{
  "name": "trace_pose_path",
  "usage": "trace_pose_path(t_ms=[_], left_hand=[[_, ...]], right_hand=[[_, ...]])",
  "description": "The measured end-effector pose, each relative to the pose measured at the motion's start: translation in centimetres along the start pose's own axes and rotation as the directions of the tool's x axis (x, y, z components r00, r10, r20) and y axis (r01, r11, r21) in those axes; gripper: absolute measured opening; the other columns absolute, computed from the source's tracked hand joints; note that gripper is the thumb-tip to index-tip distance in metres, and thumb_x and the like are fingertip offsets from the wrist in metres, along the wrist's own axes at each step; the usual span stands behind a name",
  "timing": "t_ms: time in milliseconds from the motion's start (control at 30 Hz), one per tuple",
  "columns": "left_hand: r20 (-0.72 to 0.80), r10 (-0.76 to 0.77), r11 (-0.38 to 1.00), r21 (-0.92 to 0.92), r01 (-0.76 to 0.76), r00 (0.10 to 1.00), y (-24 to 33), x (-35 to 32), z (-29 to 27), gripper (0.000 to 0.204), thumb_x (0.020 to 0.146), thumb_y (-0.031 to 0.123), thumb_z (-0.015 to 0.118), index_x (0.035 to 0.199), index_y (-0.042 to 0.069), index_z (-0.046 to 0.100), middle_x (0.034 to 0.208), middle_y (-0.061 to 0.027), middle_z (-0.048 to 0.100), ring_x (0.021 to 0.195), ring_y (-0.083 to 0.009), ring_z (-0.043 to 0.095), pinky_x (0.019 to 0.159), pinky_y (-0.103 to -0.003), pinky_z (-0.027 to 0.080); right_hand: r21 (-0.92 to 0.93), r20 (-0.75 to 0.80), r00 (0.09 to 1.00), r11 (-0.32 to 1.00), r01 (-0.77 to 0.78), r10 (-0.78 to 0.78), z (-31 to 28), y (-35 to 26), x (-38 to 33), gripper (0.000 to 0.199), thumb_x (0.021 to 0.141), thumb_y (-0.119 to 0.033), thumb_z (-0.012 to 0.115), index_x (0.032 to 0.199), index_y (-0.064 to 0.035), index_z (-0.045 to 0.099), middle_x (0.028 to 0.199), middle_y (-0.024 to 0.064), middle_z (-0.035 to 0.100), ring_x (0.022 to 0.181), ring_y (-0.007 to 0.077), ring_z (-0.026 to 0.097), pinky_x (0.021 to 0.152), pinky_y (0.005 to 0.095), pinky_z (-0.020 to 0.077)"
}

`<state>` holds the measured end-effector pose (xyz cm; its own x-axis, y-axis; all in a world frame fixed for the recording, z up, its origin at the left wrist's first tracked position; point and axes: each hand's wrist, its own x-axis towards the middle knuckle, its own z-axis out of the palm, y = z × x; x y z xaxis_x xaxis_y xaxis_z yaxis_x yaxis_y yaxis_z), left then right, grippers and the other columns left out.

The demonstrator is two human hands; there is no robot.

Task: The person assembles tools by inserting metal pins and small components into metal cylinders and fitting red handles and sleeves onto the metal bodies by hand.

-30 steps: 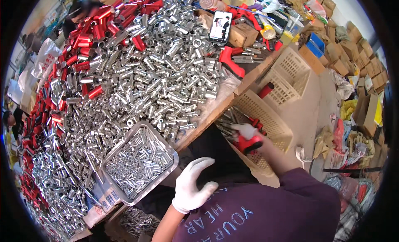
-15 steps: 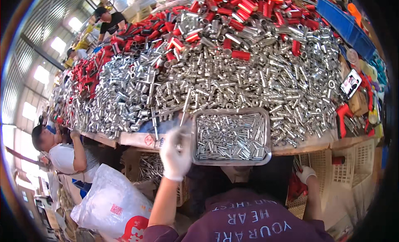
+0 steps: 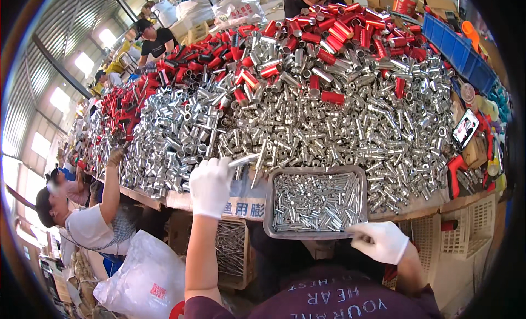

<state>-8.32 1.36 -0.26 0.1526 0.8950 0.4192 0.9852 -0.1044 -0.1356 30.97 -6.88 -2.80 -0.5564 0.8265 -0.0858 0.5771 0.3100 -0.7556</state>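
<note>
My left hand (image 3: 210,184), in a white glove, is raised at the table's near edge and holds a silver metal tube (image 3: 244,160) that points right toward the pile. My right hand (image 3: 379,240), also gloved, rests on the front right rim of a grey metal tray (image 3: 267,209) filled with several small silver sleeves. The tray sits at the table's front edge, just right of my left hand. Behind both lies a huge heap of silver tubes (image 3: 329,127), with red tubes (image 3: 307,39) further back.
A person in a white shirt (image 3: 93,223) at the left reaches into the pile. A phone (image 3: 466,128) and red-handled tools (image 3: 455,174) lie at the right. White baskets (image 3: 482,220) stand at the lower right, a crate of sleeves (image 3: 233,253) under the table, a white plastic bag (image 3: 145,280) beside it.
The view swung from the right side of the table to its centre. My right hand left the red tool in the basket and came up to the tray's rim. My left hand rose holding a tube.
</note>
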Motion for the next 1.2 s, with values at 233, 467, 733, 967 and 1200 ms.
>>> trace_pose_path(t_ms=[233,467,733,967,1200], left_hand=[[0.007,0.581,0.757,-0.374,-0.536,0.814,9.9,-0.1,-6.8,0.023,0.079,0.017,0.061,0.101,0.013,0.062,0.076,0.0012,0.052,0.075,-0.0166,0.057,0.062,-0.032,0.046],[-0.155,0.246,0.725,-0.626,-0.287,0.957,6.0,9.1,-0.3,0.053,0.084,0.022,0.070,0.133,0.008,0.055,0.120,-0.0158,0.063,0.102,-0.0306,0.064,0.088,-0.040,0.051],[0.228,-0.261,0.917,-0.245,0.314,0.938,-5.7,20.1,11.5,0.032,0.090,0.039,0.057,0.105,0.015,0.072,0.110,-0.0195,0.065,0.100,-0.0372,0.064,0.088,-0.045,0.051],[0.085,-0.348,0.920,-0.162,0.358,0.934,-1.5,20.8,12.3,0.047,0.079,0.051,0.062,0.092,0.007,0.072,0.112,-0.0176,0.058,0.110,-0.0362,0.052,0.095,-0.043,0.043],[-0.398,-0.006,0.914,-0.375,-0.157,0.917,5.0,13.9,5.5,0.020,0.087,0.014,0.065,0.103,0.005,0.057,0.097,-0.0141,0.061,0.087,-0.0264,0.060,0.075,-0.041,0.047]], right_hand=[[-0.297,-0.363,0.900,0.946,0.132,-0.239,2.7,-5.1,7.2,0.045,0.073,-0.030,0.079,0.112,-0.0135,0.066,0.079,0.0065,0.056,0.066,0.0260,0.060,0.059,0.0364,0.0511],[0.705,-0.329,0.853,0.706,-0.064,0.406,3.8,0.2,6.9,0.011,0.082,-0.005,0.067,0.091,-0.0001,0.063,0.072,0.0043,0.062,0.062,0.0116,0.059,0.054,0.0270,0.0463],[0.767,-0.406,0.764,0.641,-0.013,0.501,7.0,0.7,7.3,0.017,0.083,0.001,0.064,0.098,0.0046,0.059,0.077,0.0083,0.066,0.065,0.0107,0.063,0.058,0.0249,0.0508],[0.584,-0.539,0.745,0.812,-0.005,0.392,7.3,1.5,6.3,0.016,0.080,-0.006,0.073,0.093,-0.0001,0.067,0.082,0.0069,0.069,0.074,0.0108,0.065,0.067,0.0256,0.0515],[0.769,-0.470,0.750,0.634,0.088,0.465,6.7,1.6,6.4,0.021,0.083,-0.007,0.073,0.101,0.0007,0.066,0.083,0.0054,0.069,0.076,0.0129,0.066,0.068,0.0241,0.0522]])
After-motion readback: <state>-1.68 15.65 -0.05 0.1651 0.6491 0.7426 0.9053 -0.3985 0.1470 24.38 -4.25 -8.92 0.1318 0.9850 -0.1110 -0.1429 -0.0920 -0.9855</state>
